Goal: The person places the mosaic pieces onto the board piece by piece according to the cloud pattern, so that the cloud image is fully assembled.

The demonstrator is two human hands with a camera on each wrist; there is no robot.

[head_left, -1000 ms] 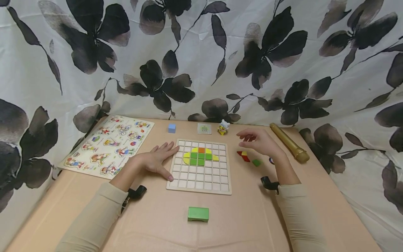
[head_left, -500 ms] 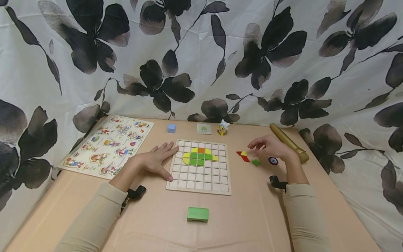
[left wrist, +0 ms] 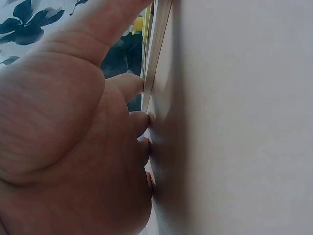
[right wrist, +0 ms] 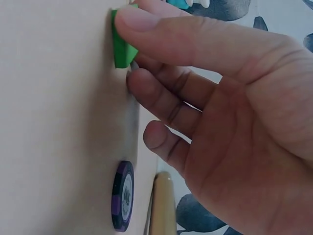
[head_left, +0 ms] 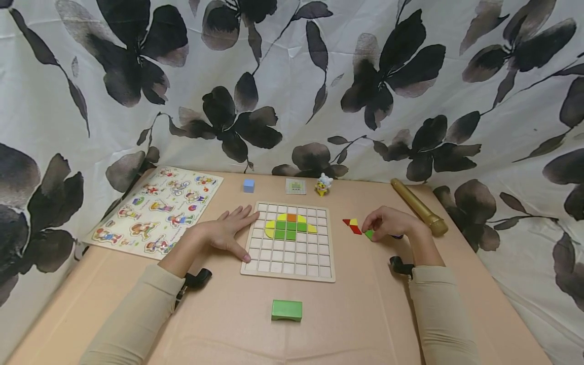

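Observation:
A square wooden grid board (head_left: 288, 277) lies mid-table, with yellow, green and orange tiles (head_left: 286, 229) set in its upper part. My left hand (head_left: 223, 233) rests at the board's left edge, fingers spread; the left wrist view shows fingertips against its wooden side. To the right of the board, my right hand (head_left: 393, 224) pinches a green tile (right wrist: 119, 44) between thumb and index finger, low over the table. Red tiles (head_left: 355, 229) and a small yellow piece (head_left: 353, 222) lie just left of those fingertips. A purple-and-black poker chip (right wrist: 122, 196) is near the little finger, mostly hidden in the head view.
A picture sheet (head_left: 157, 210) lies at left. Along the back are a blue cube (head_left: 248, 186), a small square card (head_left: 295, 186) and a toy figure (head_left: 323, 184). A gold tube (head_left: 418, 207) lies at right, a green block (head_left: 286, 310) in front.
My right hand has moved right, then down onto the green tile, and now pinches it. It covers most of the poker chip again. My left hand has stayed at the board.

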